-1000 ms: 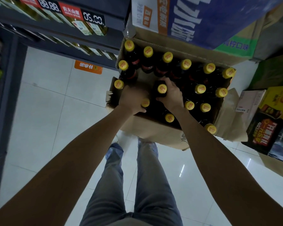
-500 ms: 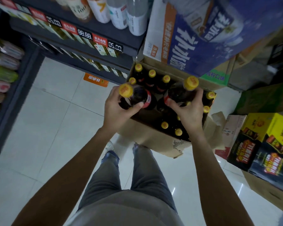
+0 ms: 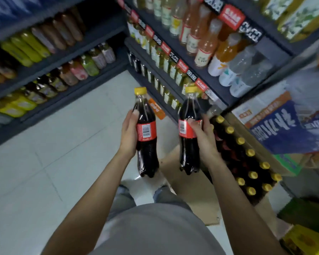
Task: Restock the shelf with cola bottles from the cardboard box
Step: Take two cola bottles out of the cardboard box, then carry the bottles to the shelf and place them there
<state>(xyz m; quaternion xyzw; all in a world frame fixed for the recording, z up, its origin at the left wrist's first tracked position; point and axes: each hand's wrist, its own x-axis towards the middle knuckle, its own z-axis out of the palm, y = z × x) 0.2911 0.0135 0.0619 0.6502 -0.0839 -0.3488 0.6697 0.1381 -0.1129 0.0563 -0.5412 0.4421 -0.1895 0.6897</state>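
Two cola bottles in the air, one per hand, both upright with yellow caps up. Left hand (image 3: 130, 134) wraps the left bottle (image 3: 146, 133) at its red label, thumb along the near side, fingers curled behind out of sight. Right hand (image 3: 203, 137) grips the right bottle (image 3: 189, 133) the same way, thumb pressed across the label front. Mid-body grip looks chosen for balance: weight hangs below, neck free, so each bottle can be stood straight onto a shelf without regripping.

Cardboard box (image 3: 191, 188) sits on the floor at the person's right, flaps open, many yellow-capped bottles (image 3: 250, 173) standing in rows inside. Well stocked, so the task looks early on.

Shelves (image 3: 212, 85) run ahead and to the right, with more on the left, packed with other drinks and price tags. Dark bottles show on a lower tier near the corner (image 3: 134, 60); likely the cola spot, but too blurred to confirm.

Judgement: carrying step. Next comes finding the gap and setting the bottles in label forward. Risk: knocking neighbouring bottles over.
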